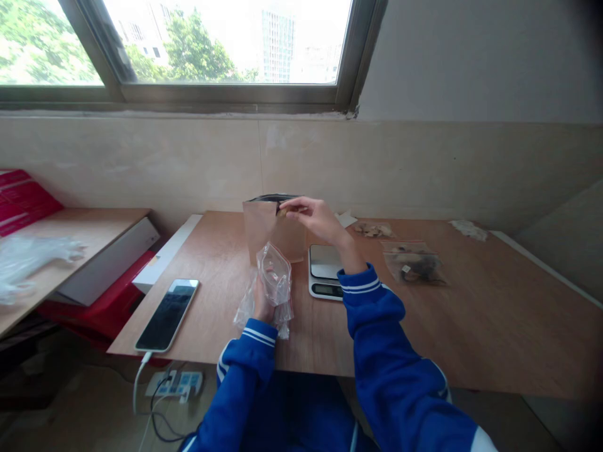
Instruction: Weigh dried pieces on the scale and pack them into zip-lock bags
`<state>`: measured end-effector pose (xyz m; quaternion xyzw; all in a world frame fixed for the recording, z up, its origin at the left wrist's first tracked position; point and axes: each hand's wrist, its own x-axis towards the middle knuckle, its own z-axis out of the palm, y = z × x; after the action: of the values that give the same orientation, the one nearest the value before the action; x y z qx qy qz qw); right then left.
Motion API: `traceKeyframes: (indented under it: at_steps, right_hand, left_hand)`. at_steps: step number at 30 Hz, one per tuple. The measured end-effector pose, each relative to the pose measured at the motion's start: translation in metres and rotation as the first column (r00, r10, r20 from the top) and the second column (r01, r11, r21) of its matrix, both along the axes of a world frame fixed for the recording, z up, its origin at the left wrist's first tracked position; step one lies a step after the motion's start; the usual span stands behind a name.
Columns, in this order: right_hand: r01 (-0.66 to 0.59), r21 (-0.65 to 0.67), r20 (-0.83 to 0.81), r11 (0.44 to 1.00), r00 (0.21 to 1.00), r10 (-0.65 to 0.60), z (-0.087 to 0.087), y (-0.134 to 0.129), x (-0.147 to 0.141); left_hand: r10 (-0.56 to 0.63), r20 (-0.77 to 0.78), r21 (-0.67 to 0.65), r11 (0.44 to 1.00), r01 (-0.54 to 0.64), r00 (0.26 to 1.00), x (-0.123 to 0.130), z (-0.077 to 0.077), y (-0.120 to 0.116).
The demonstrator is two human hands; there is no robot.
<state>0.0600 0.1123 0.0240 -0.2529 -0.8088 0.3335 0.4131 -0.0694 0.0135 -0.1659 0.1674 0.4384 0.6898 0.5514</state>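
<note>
A brown kraft paper pouch [260,229] stands upright at the back of the table, its dark mouth open. At its top right rim is my right hand [313,216], fingers pinched on a small tan piece [282,213] whose kind I cannot make out. My left hand [262,301] is closed around clear zip bags [276,273] in front of the pouch; the bags cover most of its fingers. Beneath my right forearm lies a kitchen scale [325,263], partly hidden by the sleeve.
To the right lie a bag of dark pieces [417,265], a bag of pale slices [374,230] and a small white packet [468,230]. A phone [168,316] with a charging cable lies at the left edge. Clear plastic [38,257] rests on the neighbouring table.
</note>
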Motion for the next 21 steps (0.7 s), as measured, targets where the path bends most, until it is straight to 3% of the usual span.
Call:
traceKeyframes:
  at_steps: [3,5,9,13,21]
  right_hand:
    - [0.241,0.157,-0.099,0.958,0.969,-0.227,0.013,0.027,-0.017]
    - [0.340,0.248,-0.075,0.907,0.940,-0.332,0.012,0.043,-0.030]
    - [0.322,0.340,0.112,0.884,0.919,-0.378,-0.007,0.056,-0.045]
    - [0.373,0.394,0.180,0.840,0.865,-0.469,-0.022,0.051,-0.041]
    - [0.318,0.515,0.324,0.796,0.788,-0.524,-0.022,0.048,-0.033]
  left_hand:
    - [0.031,0.032,-0.010,0.999,-0.031,0.999,0.003,0.009,-0.004]
    - [0.040,0.042,-0.020,0.999,-0.039,0.998,0.004,0.013,-0.005]
    - [0.059,0.048,-0.033,0.998,-0.057,0.997,0.004,0.016,-0.006]
    - [0.069,0.042,-0.046,0.997,-0.067,0.997,0.003,0.012,-0.003]
    - [0.058,0.032,-0.045,0.997,-0.057,0.998,0.002,0.006,-0.001]
